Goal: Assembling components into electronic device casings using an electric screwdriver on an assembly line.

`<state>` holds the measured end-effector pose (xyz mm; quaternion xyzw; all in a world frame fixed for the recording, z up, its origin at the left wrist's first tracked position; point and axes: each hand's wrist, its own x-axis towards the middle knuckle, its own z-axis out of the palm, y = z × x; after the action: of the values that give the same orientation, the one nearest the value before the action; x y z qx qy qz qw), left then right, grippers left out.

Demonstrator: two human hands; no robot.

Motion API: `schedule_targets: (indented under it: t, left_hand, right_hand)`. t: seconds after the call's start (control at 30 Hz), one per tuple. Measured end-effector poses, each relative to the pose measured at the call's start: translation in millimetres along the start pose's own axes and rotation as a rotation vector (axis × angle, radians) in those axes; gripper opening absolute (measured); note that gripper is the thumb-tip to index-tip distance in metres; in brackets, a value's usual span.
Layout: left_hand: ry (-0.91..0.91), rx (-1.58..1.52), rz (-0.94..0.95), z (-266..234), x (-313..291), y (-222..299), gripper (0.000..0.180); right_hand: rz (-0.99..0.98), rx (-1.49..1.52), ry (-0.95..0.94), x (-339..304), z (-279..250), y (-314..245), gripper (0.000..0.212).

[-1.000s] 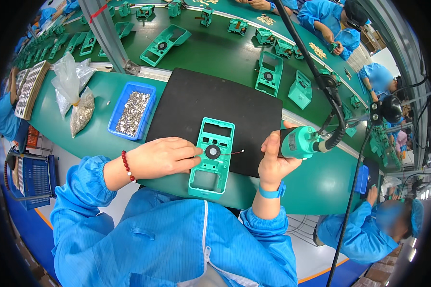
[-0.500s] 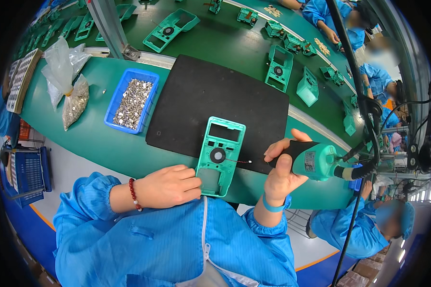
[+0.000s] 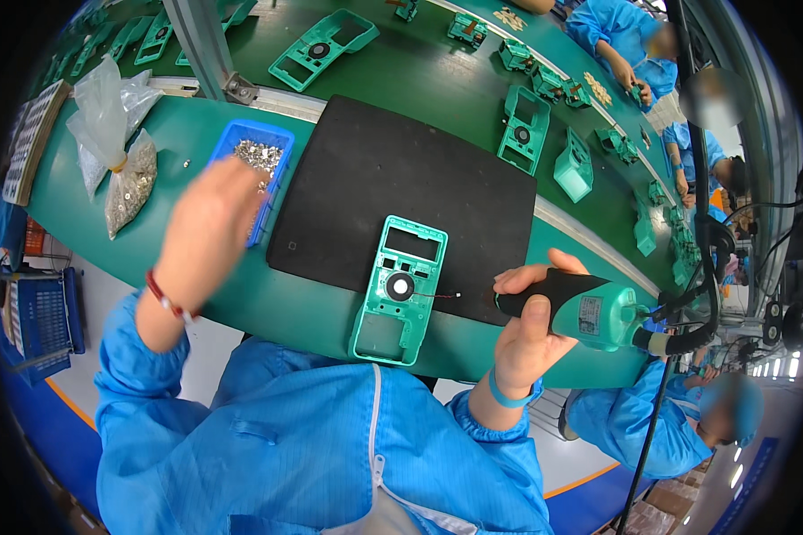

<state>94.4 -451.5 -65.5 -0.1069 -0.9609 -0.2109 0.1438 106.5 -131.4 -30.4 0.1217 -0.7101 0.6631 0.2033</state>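
Note:
My left hand [image 3: 207,230], smeared by motion, is over the near part of a blue bin [image 3: 281,143] of small metal screws [image 3: 260,157]; its fingers are too blurred to read. Wrapped in my right hand [image 3: 531,343] is an electric screwdriver [image 3: 589,309] with a black grip and green body, lying sideways, its cable running off to the right. Between my hands, a green plastic housing [image 3: 389,325] lies partly on the black mat [image 3: 401,178], touched by neither hand. It carries a round speaker [image 3: 400,286], whose thin wire ends in a small white plug [image 3: 458,294].
Tied plastic bags of small parts [image 3: 130,183] stand left of the bin. Beyond the mat, a green conveyor belt [image 3: 419,85] bears more housings [image 3: 525,130] and small green assemblies. A metal post [image 3: 198,49] rises at far left. Co-workers in blue [image 3: 620,40] sit along the right.
My left hand has left the housing's side and swung up and left to the bin of screws. The housing has shifted slightly; my right hand still holds the screwdriver.

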Motion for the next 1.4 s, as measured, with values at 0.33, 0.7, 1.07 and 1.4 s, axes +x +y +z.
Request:
schedule_targets:
  t: [0.33, 0.7, 1.07, 1.4]
  left_hand:
    - [-0.353, 0.188, -0.019, 2.6, 3.5, -38.6, 0.012]
    - [-0.009, 0.083, -0.067, -1.9, -3.8, -36.5, 0.013]
    - [-0.015, -0.42, 0.307, 57.1, -17.4, 84.6, 0.018]
    - [0.057, -0.435, 0.346, 75.6, -24.0, 98.4, 0.025]
  right_hand:
    - [0.005, 0.0, -0.049, -3.9, 4.6, -6.4, 0.054]
    - [0.061, 0.109, -0.071, 6.2, 11.0, -15.3, 0.056]
    - [0.148, 0.355, -0.183, 9.6, 37.0, -21.4, 0.043]
    - [0.14, 0.423, -0.314, 3.3, 43.8, -24.1, 0.041]
